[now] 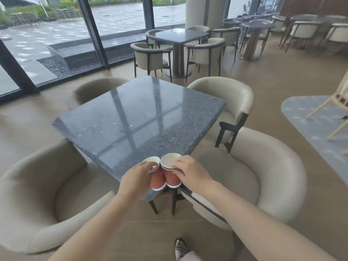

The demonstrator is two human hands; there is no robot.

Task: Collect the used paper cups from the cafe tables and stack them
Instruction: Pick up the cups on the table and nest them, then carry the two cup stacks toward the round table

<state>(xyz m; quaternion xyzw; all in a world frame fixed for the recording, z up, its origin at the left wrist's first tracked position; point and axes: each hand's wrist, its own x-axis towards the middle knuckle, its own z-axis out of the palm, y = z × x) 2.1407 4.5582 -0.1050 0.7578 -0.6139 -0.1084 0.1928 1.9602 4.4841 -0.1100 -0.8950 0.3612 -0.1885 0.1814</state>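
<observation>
Here, the left hand (137, 177) grips one red paper cup (157, 178) and the right hand (189, 171) grips another cup (171, 177), rims touching between them over the table (131, 117) corner, probably lined up so one can be nested inside the other.

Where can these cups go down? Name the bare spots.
The table top shows nothing on it from the window-side corner down to the near corner. Only the near corner is crowded: the left hand and right hand hold the left cups and right cups there. Chairs ring the edges.
</observation>
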